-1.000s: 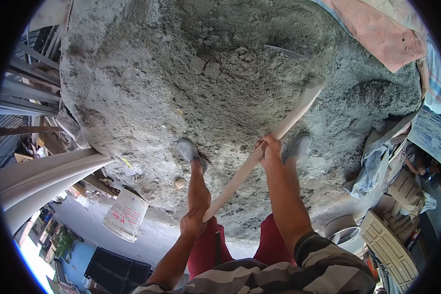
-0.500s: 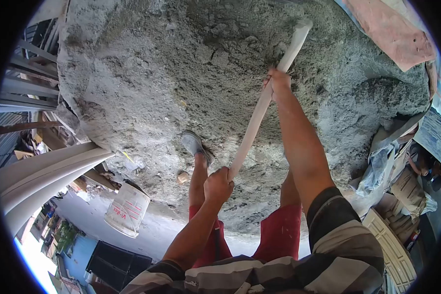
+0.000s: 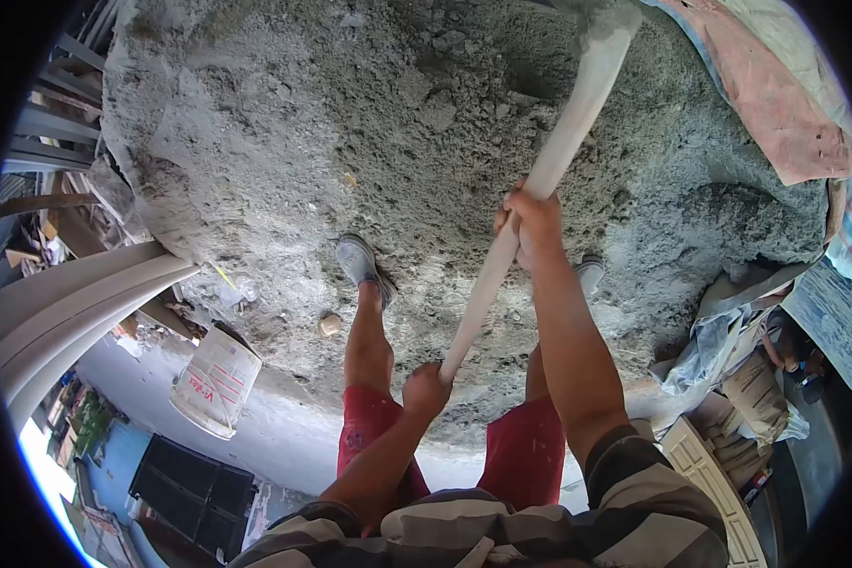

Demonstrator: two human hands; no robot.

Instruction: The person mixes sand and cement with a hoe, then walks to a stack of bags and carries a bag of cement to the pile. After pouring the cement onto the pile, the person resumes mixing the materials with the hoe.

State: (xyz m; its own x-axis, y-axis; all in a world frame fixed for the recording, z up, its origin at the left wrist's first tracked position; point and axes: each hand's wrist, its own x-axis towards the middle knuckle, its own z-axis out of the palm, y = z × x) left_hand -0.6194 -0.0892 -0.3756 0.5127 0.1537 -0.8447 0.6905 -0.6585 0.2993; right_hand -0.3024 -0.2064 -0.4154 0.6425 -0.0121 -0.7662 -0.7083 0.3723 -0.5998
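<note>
A long, pale wooden tool handle (image 3: 577, 114) runs slantwise from low centre to the upper right. My right hand (image 3: 532, 222) is wrapped around its middle. Lower down, my left hand (image 3: 428, 390) grips the near end. The far end is coated in grey and cut by the upper frame edge, so the kind of tool cannot be told. Beneath it spreads a rough heap of damp grey mortar or sand mix (image 3: 417, 142). My shoe (image 3: 360, 260) stands on the grey material, left of the handle.
A white bucket (image 3: 216, 379) lies on its side at lower left, near thick pale posts (image 3: 95, 303). Crumpled plastic sheeting (image 3: 710, 346), sacks (image 3: 757, 402) and a cream panelled board (image 3: 715, 483) crowd the right. A pinkish sheet (image 3: 776, 95) borders the upper right.
The handle's far end has risen toward the camera and now looks larger, its tip reaching the upper frame edge. Both hands have moved lower in view, keeping their hold.
</note>
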